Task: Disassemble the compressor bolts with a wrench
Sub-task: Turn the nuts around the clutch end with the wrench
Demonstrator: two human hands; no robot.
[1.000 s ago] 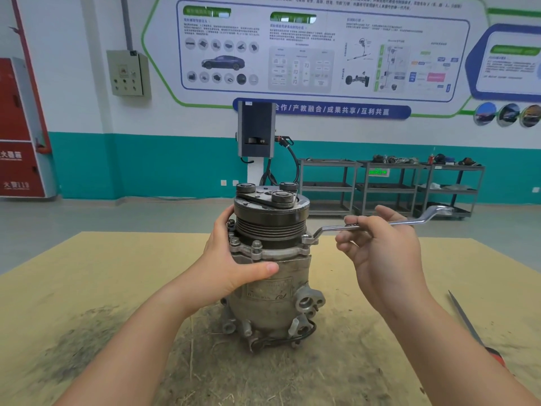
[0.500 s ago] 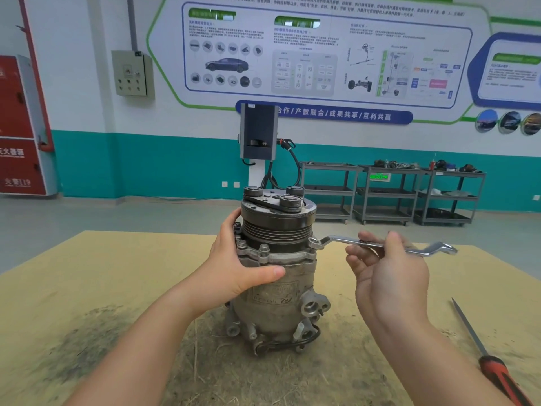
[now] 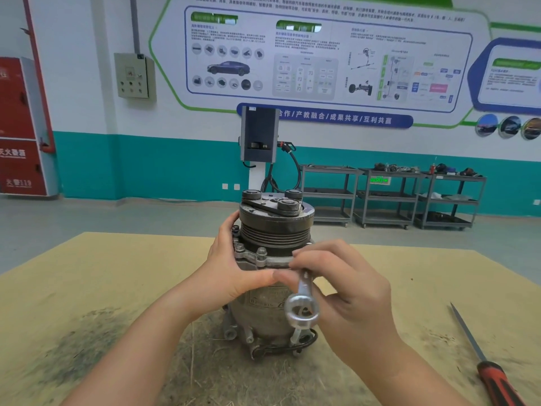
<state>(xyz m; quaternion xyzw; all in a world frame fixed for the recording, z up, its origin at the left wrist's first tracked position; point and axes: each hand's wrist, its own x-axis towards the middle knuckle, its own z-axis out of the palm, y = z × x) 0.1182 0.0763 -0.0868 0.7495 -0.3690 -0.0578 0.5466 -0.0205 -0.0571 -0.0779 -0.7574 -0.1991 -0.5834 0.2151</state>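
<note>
Mid-swing on a flange bolt, wrench handle pointing back at the camera

Compressor (image 3: 272,303) stands upright on the surface (image 3: 87,288), left hand (image 3: 231,271) wrapped round its body. Right hand (image 3: 345,291) fingers pinch the wrench (image 3: 303,306); far end hidden, so I'd reseat it before the next pull.

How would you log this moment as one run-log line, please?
left hand: steadies compressor | right hand: holds wrench, free ring end toward camera | screwdriver: on table

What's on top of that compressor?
On the compressor sits a grooved pulley topped by a plate bearing three round knobs. The plate covers whatever lies beneath it.
</note>
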